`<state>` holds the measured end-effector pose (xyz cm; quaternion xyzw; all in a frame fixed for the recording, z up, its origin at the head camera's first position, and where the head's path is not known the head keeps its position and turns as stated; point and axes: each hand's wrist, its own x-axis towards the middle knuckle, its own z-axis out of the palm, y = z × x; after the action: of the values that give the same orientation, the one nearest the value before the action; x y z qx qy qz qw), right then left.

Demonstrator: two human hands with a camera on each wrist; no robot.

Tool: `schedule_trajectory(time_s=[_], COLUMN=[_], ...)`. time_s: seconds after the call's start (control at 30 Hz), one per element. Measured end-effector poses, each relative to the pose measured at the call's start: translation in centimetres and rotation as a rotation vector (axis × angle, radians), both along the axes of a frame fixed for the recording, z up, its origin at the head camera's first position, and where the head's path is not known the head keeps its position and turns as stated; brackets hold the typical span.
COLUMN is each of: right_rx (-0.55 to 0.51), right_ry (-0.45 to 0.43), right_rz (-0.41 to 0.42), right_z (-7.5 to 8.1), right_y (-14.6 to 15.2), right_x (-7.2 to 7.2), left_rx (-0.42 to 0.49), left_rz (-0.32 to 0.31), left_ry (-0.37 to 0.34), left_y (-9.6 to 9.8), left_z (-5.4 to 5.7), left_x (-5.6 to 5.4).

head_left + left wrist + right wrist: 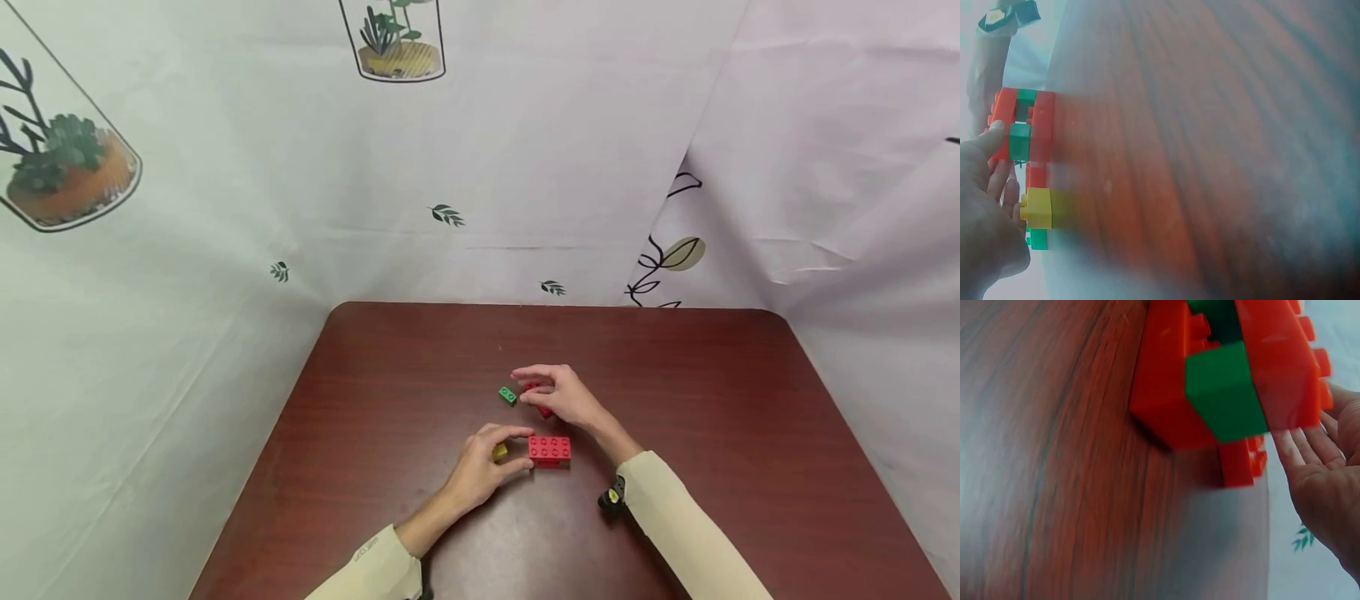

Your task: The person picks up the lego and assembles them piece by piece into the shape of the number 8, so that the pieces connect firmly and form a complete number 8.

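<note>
Red and green toy building bricks form a stack (550, 448) on the table; the wrist views show green bricks (1225, 394) between its two red layers. My left hand (480, 467) pinches the stack's left end, thumb in front and fingers behind. Under that hand's arch sits a yellow brick (500, 452), also in the left wrist view. Farther back, my right hand (566, 396) hovers over a red brick (545, 412), thumb and forefinger apart and partly hiding it. Just left of those fingertips lies a small green brick (507, 396).
Everything lies on a dark reddish-brown table (390, 367) with rounded back corners. White patterned cloth (525, 167) hangs behind it and at both sides. A black device (612, 497) is strapped at the right wrist.
</note>
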<state>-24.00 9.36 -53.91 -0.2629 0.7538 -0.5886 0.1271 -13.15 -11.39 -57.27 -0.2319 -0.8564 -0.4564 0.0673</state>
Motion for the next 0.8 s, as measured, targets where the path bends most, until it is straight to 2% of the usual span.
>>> schedule_trajectory(time_s=[0.13, 0.3, 0.6, 0.8], right_rx=[-0.025, 0.000, 0.166, 0.223], right_ry=[-0.049, -0.063, 0.021, 0.053], right_rz=[0.009, 0.005, 0.026, 0.064], right_z=[-0.5, -0.7, -0.3, -0.5], right_y=[-1.0, -1.9, -2.4, -2.5], right_x=[-0.1, -0.1, -0.5, -0.9], left_rx=[0.004, 0.000, -0.010, -0.019], left_rz=[-0.003, 0.000, 0.003, 0.009], left_ry=[0.017, 0.016, -0.001, -0.010], left_y=[0.0, 0.1, 0.1, 0.1], left_z=[0.0, 0.2, 0.3, 0.2], left_x=[0.1, 0.1, 0.3, 0.4])
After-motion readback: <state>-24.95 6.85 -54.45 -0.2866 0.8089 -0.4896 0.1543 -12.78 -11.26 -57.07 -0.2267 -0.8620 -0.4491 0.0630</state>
